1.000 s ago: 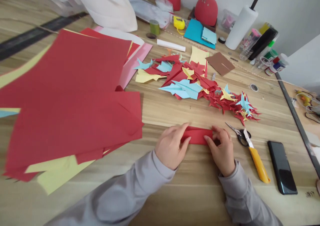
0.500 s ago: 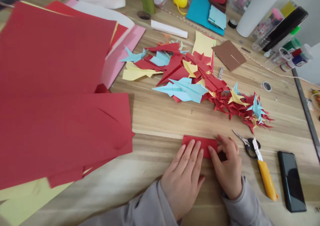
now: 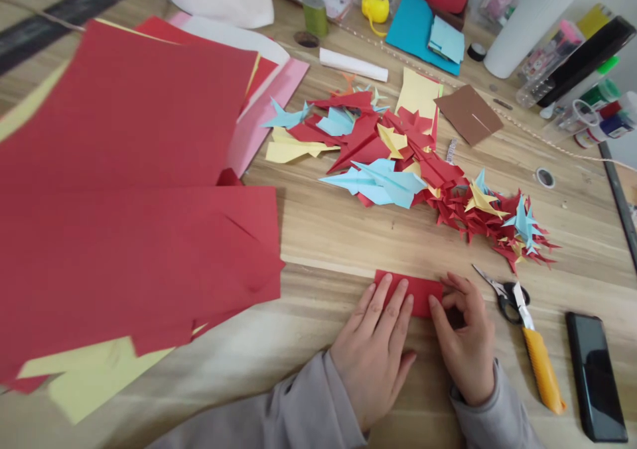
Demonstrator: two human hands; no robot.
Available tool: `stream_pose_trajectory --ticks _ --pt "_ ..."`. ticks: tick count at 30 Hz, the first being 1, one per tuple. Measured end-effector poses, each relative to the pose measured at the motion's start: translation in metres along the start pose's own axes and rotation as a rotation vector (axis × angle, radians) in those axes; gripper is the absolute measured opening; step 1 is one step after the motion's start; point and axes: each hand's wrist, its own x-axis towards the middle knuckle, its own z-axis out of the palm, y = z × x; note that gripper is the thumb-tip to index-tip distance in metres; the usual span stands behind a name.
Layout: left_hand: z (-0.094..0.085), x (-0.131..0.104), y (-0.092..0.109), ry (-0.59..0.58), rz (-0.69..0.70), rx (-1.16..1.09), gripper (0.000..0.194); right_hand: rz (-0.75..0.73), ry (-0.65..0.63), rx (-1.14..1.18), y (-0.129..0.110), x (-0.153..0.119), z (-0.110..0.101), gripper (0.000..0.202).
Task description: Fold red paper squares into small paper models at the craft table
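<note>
A small folded piece of red paper (image 3: 421, 293) lies on the wooden table in front of me. My left hand (image 3: 375, 343) rests flat across its left part, fingers stretched out and slightly spread, pressing it down. With thumb and curled fingers, my right hand (image 3: 462, 336) takes the paper by its right end; the other fingers bend in above the table. To the right of that hand lie black-handled scissors (image 3: 508, 300) and a yellow utility knife (image 3: 542, 369) with its blade out, partly over the scissors.
Large red paper sheets (image 3: 149, 117) cover the left side. Folded paper planes (image 3: 383, 184) in red, blue and yellow form a heap beyond my hands. A black phone (image 3: 597, 376) lies at right. Brown paper (image 3: 470, 114), a white roll (image 3: 537, 21) and bottles (image 3: 600, 94) stand farther back.
The whole view has shifted, so everything appears a little farther right. Both hands stay on the red paper, with the right fingers slightly moved at its right end.
</note>
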Motion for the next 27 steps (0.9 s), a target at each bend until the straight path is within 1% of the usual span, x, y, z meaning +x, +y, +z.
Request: stream_pose_trajectory --ticks 4,9,14,19,22,27 --pt "-0.0011 0.0014 0.0017 0.005 0.000 0.015 0.065 0.003 0.007 -0.005 0.0015 0.0002 0.0009 0.034" --pt "-0.0051 0.0034 0.0052 -0.035 -0.059 0.028 0.062 -0.006 0.019 -0.023 0.0012 0.0012 0.0020 0.035" --pt "-0.0029 0.0028 0.0014 -0.020 -0.010 0.026 0.063 0.024 0.050 -0.026 -0.0003 0.0007 0.0025 0.035" --pt "-0.0004 0.0031 -0.0006 0.020 -0.019 0.038 0.063 0.067 0.074 -0.061 -0.0023 0.0004 0.0036 0.035" --pt "-0.0033 0.0045 0.0007 0.024 -0.018 0.051 0.061 0.083 0.073 -0.082 -0.0030 0.0002 0.0043 0.036" --pt "-0.0088 0.0066 0.0023 -0.001 -0.032 0.061 0.060 0.056 0.084 -0.093 -0.0029 0.0006 0.0049 0.037"
